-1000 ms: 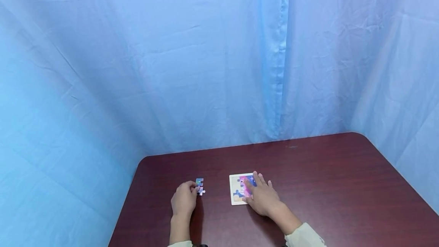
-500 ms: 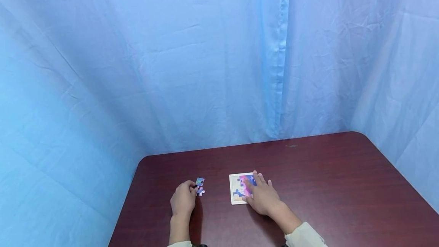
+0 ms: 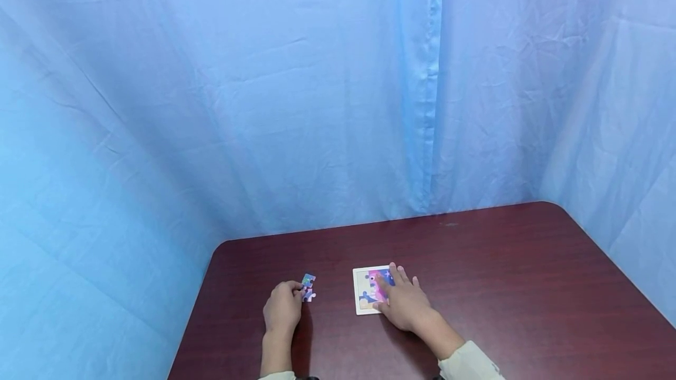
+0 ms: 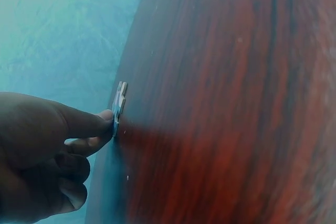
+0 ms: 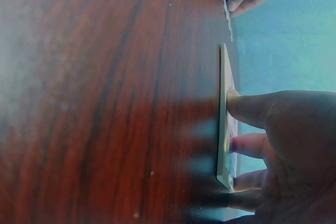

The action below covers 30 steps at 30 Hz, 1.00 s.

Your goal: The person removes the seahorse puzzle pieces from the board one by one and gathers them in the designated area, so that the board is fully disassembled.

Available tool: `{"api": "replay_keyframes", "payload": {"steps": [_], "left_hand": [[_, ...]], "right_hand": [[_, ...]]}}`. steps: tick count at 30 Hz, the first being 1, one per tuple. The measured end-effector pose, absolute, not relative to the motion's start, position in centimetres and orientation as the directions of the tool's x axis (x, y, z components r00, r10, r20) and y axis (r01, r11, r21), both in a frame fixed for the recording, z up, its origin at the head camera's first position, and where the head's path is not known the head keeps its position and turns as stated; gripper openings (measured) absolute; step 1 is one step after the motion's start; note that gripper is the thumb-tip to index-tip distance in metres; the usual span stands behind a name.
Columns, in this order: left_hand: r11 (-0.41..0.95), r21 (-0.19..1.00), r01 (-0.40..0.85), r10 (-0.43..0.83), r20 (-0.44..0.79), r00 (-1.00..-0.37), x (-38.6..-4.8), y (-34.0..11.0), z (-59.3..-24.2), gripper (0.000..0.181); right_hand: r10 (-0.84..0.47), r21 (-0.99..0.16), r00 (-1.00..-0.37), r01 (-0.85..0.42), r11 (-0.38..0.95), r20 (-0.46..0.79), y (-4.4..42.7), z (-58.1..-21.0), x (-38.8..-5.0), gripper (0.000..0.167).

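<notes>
Two small puzzle pieces lie on the table at the left in the head view, the upper one (image 3: pixel 308 280) blue-green, the lower one (image 3: pixel 308 295) pink and white. My left hand (image 3: pixel 283 309) has its thumb and fingertips at their left edge; the left wrist view shows the hand (image 4: pixel 47 156) pinching a thin piece (image 4: pixel 118 108). Right of them lies a white-framed puzzle board (image 3: pixel 357 292) with pink, blue and cream areas. My right hand (image 3: pixel 409 306) rests spread over its right side, covering part of it; in the right wrist view its fingers touch the board (image 5: pixel 222 114).
The dark red-brown table (image 3: pixel 475 274) has rounded far corners. Blue cloth (image 3: pixel 317 104) hangs behind it and along both sides.
The upper puzzle piece has turned slightly and tilted beside my left fingertips. My left hand has barely shifted; my right hand and the board look unmoved.
</notes>
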<state>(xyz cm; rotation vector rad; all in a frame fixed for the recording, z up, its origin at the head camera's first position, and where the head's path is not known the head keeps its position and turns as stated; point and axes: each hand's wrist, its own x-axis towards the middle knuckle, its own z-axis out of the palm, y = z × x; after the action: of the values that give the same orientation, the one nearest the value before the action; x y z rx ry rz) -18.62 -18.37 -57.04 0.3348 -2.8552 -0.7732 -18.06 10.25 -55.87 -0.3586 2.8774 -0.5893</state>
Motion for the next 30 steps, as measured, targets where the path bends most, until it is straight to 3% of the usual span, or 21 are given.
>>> {"api": "replay_keyframes", "payload": {"steps": [20, 30], "left_hand": [[0.809, 0.551, -0.204, -0.288, 0.069, -0.955, -18.1, -17.2, -56.2, 0.008], [0.824, 0.560, -0.087, -0.110, 0.007, -0.994, -18.6, -17.6, -56.4, 0.039]], "right_hand": [[-0.273, -0.421, -0.952, -0.195, 0.886, -0.136, 10.3, -55.6, -17.9, 0.063], [-0.272, -0.432, -0.952, -0.190, 0.882, -0.137, 10.2, -55.3, -17.9, 0.062]]}}
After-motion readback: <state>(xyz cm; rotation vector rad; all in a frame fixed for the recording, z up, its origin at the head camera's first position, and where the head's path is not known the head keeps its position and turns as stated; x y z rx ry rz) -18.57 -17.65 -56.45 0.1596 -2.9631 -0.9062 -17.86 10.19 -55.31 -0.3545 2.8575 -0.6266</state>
